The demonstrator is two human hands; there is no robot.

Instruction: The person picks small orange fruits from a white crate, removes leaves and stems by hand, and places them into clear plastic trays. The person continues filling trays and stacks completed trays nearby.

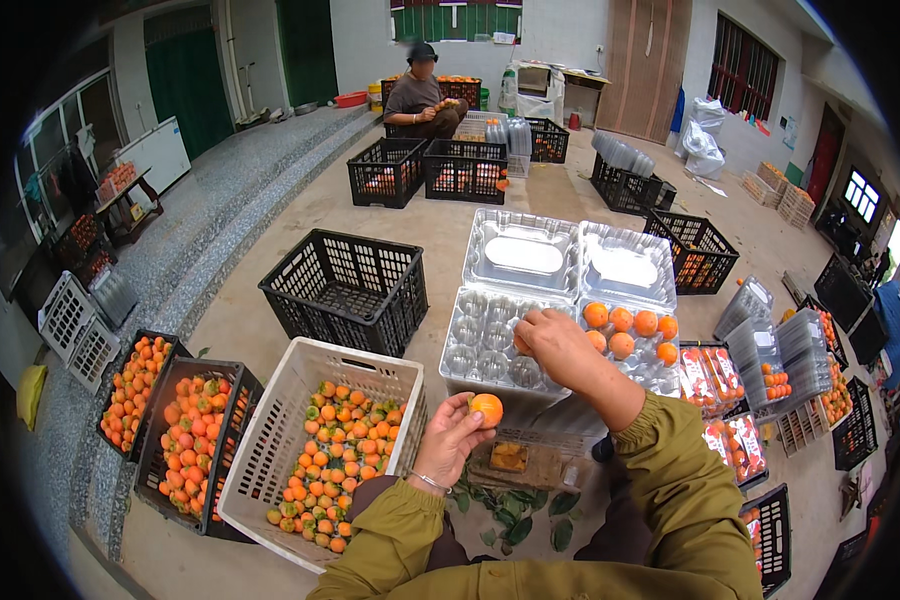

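Observation:
Between the thumb and fingers of my left hand [450, 442] is an orange persimmon [487, 409], held just in front of the packing trays. My right hand [559, 345] reaches over the left clear plastic clamshell tray [471, 330], its fingers on another persimmon [522, 346] that they partly hide. The other visible cups of that tray hold no fruit. Beside it, the right clamshell tray [649, 367] has several persimmons [622, 346] in its back rows; my forearm covers part of its front. Both raised lids [521, 255] lean away from me.
A pale plastic crate [262, 450] of persimmons stands at my left, beside black crates of fruit [195, 442]. An empty black crate [345, 289] sits ahead. Stacked clear trays [761, 352] and filled packs [712, 379] are right. A person [420, 97] sits at the back. Leaves [517, 517] lie below.

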